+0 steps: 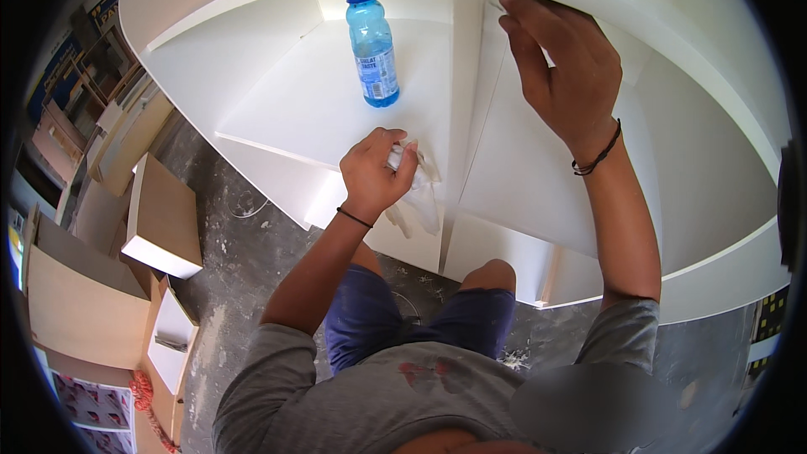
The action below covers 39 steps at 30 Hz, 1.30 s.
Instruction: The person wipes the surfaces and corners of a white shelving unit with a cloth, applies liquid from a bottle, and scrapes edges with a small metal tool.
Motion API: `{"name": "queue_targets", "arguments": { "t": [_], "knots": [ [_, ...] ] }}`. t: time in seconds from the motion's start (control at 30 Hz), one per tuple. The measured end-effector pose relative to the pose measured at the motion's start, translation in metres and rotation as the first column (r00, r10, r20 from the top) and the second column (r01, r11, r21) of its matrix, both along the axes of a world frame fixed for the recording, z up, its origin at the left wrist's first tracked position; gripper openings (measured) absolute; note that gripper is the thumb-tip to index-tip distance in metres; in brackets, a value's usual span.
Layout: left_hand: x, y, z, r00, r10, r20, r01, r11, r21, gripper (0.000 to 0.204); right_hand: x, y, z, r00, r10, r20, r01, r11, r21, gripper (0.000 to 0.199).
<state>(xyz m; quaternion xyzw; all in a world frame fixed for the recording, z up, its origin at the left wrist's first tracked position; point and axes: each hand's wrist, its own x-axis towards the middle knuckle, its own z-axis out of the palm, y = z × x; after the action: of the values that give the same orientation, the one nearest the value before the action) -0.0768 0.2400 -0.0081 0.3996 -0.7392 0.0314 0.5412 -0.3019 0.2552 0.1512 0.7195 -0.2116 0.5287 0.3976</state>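
Left hand (374,172) closed around a crumpled white cloth (412,176), pressed on the white shelf panel (303,101) close to its front edge. Right hand (563,67) open, fingers together and bent, fingertips on the far edge of the neighbouring panel (538,176), right of the upright divider (462,76). Blue plastic bottle (372,46) upright, capped, on the left panel beyond the cloth, well apart from it; bare panel surface lies between and to either side. Grey concrete floor (252,261) below the cabinet's front edge. Boxes and boards (160,219) stand left, near the cabinet's corner.
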Motion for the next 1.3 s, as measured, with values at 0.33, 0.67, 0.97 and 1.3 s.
{"name": "queue_targets", "arguments": {
  "t": [0.33, 0.67, 0.97, 1.3],
  "knots": [
    [-0.009, 0.013, 0.051, 0.891, -0.328, -0.313, 0.366, 0.928, 0.068, 0.019, -0.005, 0.039, -0.049, 0.961, 0.071, -0.267, 0.011, 0.956, 0.293, 0.012],
    [-0.067, 0.03, 0.127, 0.614, -0.61, -0.501, 0.509, 0.791, -0.339, 0.027, -0.002, 0.06, -0.021, 0.996, 0.013, -0.094, 0.018, 0.947, 0.32, 0.029],
    [-0.064, 0.015, 0.11, 0.546, -0.668, -0.506, 0.53, 0.743, -0.408, 0.012, -0.015, 0.09, -0.018, 0.992, -0.125, -0.011, 0.122, 0.936, 0.331, 0.023],
    [-0.07, 0.012, 0.118, 0.693, -0.642, -0.327, 0.502, 0.756, -0.42, 0.042, -0.01, 0.129, -0.013, 0.946, -0.325, 0.009, 0.285, 0.842, 0.457, 0.021]
  ]
}}
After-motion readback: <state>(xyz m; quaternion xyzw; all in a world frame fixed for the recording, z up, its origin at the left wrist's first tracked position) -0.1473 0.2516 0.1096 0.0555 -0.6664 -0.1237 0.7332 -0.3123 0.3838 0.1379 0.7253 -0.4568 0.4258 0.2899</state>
